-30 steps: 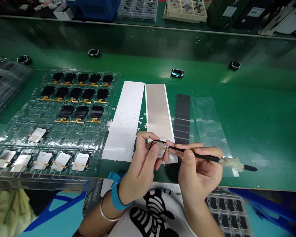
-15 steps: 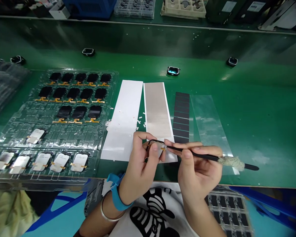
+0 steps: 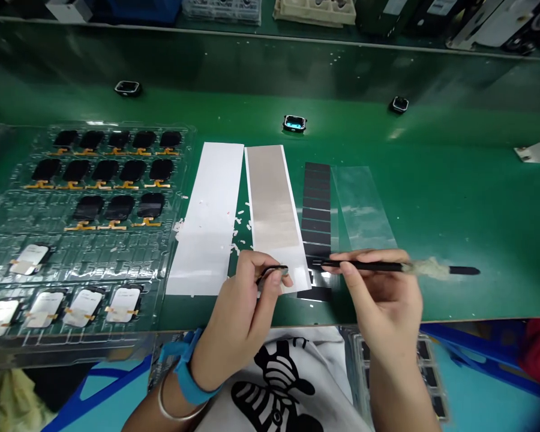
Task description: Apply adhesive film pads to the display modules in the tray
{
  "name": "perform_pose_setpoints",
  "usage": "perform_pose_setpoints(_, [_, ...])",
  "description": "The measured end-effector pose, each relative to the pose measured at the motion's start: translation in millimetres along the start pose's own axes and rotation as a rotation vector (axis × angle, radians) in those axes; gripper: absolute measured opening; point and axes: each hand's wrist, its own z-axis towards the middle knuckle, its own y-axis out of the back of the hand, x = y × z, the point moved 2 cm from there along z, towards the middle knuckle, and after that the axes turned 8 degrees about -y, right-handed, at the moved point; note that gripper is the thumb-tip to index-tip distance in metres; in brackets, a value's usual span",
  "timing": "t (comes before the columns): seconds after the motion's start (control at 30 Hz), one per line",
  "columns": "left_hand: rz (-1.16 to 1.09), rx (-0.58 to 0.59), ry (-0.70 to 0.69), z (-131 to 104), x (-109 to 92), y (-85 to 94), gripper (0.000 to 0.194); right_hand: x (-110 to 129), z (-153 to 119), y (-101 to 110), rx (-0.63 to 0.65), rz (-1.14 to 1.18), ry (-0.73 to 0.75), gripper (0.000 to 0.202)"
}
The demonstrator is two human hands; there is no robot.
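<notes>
My left hand (image 3: pixel 247 306) pinches a small watch display (image 3: pixel 270 273), tilted nearly edge-on, above the lower end of a grey-beige strip sheet (image 3: pixel 274 192). In my right hand (image 3: pixel 384 300) is a pair of black tweezers (image 3: pixel 375 266), its handle wrapped in pale material. The tweezer tips point left, over the lower part of a sheet of black rectangular pieces (image 3: pixel 317 195), apart from the display. Whether the tips hold anything is too small to tell. To the left of the grey-beige sheet lies a white sheet (image 3: pixel 209 210).
A clear plastic tray (image 3: pixel 90 240) on the left holds several displays, some black side up, others silver side up. Clear film (image 3: pixel 364 198) lies right of the black pieces. Small white scraps (image 3: pixel 236 231) are scattered between the sheets. Watch cases (image 3: pixel 294 123) sit along the back.
The tweezers have moved away from the display to the right, over the black pieces. My left hand has tilted the display. The whole view has shifted a little to the right.
</notes>
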Motion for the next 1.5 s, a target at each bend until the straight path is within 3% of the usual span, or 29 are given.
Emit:
perform_pose_setpoints(0.13, [0.288, 0.021, 0.01, -10, -5, 13.1, 0.007, -6, -8, -7, 0.177, -0.022, -0.079, 0.011])
perform_pose_setpoints(0.23, [0.381, 0.062, -0.029, -14, -11, 17.6, 0.008, -7, -14, -15, 0.283, -0.014, -0.118, 0.011])
perform_pose_setpoints(0.5, [0.441, 0.094, -0.124, -3, -12, 10.3, 0.006, 7, 14, 2, 0.054, -0.074, -0.04, 0.015])
perform_pose_setpoints(0.73, [0.461, 0.338, -0.27, 5, -12, -7.3, 0.014, -6, -9, 11, 0.069, -0.086, -0.143, 0.01])
perform_pose_setpoints(0.93, [0.655, 0.416, -0.429, 3, -14, -8.1, 0.012, -16, -17, 11, 0.076, -0.086, -0.128, 0.011])
perform_pose_setpoints(1.1, [0.739, 0.447, -0.481, 1, -13, -9.6, 0.015, -17, -17, 12, 0.071, -0.078, -0.149, 0.012])
perform_pose_setpoints(1.3, [0.733, 0.415, -0.461, 3, -14, -10.8, 0.018, -18, -18, 10, 0.043, -0.071, -0.148, 0.012])
perform_pose_setpoints(1.5, [0.523, 0.308, -0.272, 12, -14, -8.8, 0.015, -14, -15, 10, -0.022, 0.002, -0.158, 0.014])
